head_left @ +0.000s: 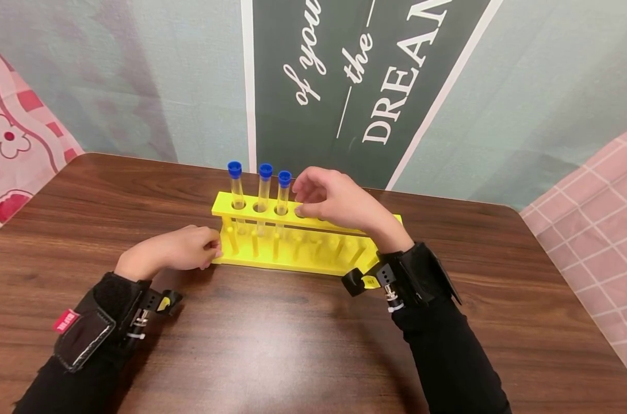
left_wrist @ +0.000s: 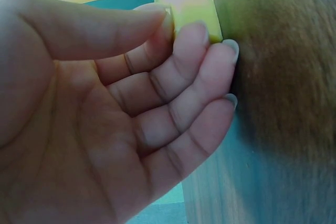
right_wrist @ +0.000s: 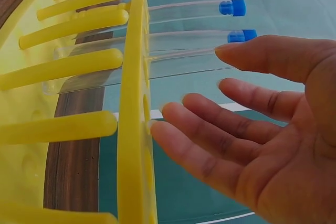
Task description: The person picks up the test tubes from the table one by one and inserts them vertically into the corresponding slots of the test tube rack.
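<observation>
A yellow test tube rack [head_left: 293, 264] stands on the table. Three clear test tubes with blue caps, a left one [head_left: 236, 187], a middle one [head_left: 264, 188] and a right one [head_left: 283, 195], stand upright in its left holes. My left hand [head_left: 191, 247] holds the rack's left end low down, thumb and curled fingers at the base corner [left_wrist: 197, 18]. Above the rack's top bar, just right of the right tube, is my right hand [head_left: 339, 195], its fingers spread apart and holding nothing. In the right wrist view the thumb covers the nearest tube's upper end.
Upright yellow pegs [head_left: 255, 244] line the rack's base. Dark wood table [head_left: 262, 345] stretches in front of it. Behind hangs a grey-green cloth [head_left: 199, 86] with a dark lettered panel [head_left: 313, 126]. Pink patterned cloth [head_left: 13, 138] is at the left and pink tile-pattern cloth [head_left: 598, 230] at the right.
</observation>
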The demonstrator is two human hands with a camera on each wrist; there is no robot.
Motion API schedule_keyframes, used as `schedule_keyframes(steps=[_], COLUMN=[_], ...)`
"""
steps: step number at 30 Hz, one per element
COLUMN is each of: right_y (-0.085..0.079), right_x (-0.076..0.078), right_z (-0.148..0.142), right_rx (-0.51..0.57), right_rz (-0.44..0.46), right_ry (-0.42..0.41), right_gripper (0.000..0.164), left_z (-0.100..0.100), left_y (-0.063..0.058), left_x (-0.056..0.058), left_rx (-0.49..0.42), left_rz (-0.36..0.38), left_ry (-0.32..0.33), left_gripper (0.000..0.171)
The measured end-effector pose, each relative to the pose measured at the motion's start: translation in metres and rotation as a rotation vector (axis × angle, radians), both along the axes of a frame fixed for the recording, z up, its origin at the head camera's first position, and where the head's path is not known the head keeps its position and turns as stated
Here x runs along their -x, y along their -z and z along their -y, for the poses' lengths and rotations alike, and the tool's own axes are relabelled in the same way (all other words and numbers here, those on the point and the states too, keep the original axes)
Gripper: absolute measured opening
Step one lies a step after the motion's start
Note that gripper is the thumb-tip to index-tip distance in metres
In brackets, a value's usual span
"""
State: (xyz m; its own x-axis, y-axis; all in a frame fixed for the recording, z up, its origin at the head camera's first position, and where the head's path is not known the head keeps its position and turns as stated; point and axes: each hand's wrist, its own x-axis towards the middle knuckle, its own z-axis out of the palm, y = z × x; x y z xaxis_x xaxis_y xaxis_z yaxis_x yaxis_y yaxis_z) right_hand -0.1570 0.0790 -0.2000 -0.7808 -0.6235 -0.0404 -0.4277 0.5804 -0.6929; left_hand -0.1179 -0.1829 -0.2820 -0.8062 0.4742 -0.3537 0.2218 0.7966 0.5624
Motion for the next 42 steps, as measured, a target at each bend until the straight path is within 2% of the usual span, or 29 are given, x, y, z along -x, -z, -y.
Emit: schedule_keyframes(steps=[14, 24, 42], right_y=[0.005, 0.004, 0.008], right_x=[-0.013, -0.029, -0.045], right_z=[-0.017, -0.031, -0.074], right_rx=[-0.044, -0.106, -0.134], right_rz=[-0.107, -0.171, -0.188], right_ry=[-0.016, 0.049, 0.195], right_gripper=[0.026, 0.029, 0.023], left_z=[-0.001, 0.000, 0.000], left_y=[-0.001, -0.001, 0.000], left_x=[0.000, -0.001, -0.001], left_rx=[-0.003, 0.006, 0.005], left_rz=[-0.006, -0.012, -0.032], left_ry=[0.002, 0.011, 0.024], left_gripper=[0.013, 0.013, 0.014])
